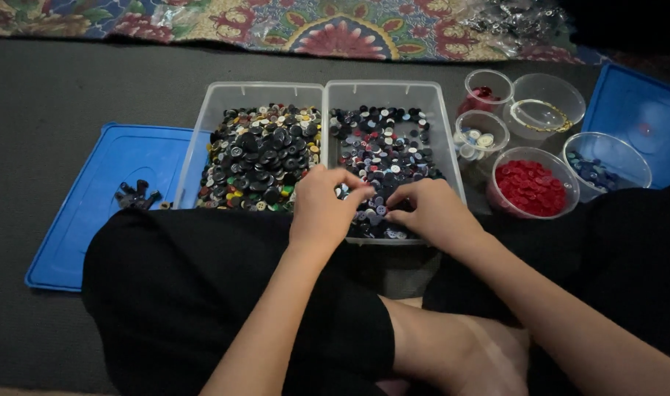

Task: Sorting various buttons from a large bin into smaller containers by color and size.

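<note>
Mixed dark buttons [382, 147], navy, grey, white and a few red, heaped in the right-hand clear bin [445, 125], near its front edge under both hands. Left hand [321, 202] lowered over the pile, fingers [353, 192] drawn together at the tips, seemingly pinching a small button, though too small to confirm. Right hand [430, 209] beside it, fingers curled down into the buttons, tips nearly touching those of the left; whether anything is gripped cannot be told.

Touching on the left, a second clear bin [203, 132] filled with black, yellow and green buttons. To the right, a cluster of round clear cups: one with red buttons [529, 187], one with blue buttons [591, 170], one with pale buttons [476, 141], a smaller cup of red pieces [485, 93], and a wide cup holding a thin gold-coloured chain [544, 114]. Blue lids on either side, the left lid [93, 198] carrying a small clump of dark buttons [135, 196], the right lid [635, 117] bare.

Likely risks: a pinched button slipping back into the heap or dropping into the neighbouring bin, given the shared wall; a forearm or knee nudging the cups, standing close together near the right leg.

All set on a dark grey floor mat [71, 81], person seated cross-legged in black shorts. Patterned floral cloth [349, 29] along the far edge. Dim lighting.
</note>
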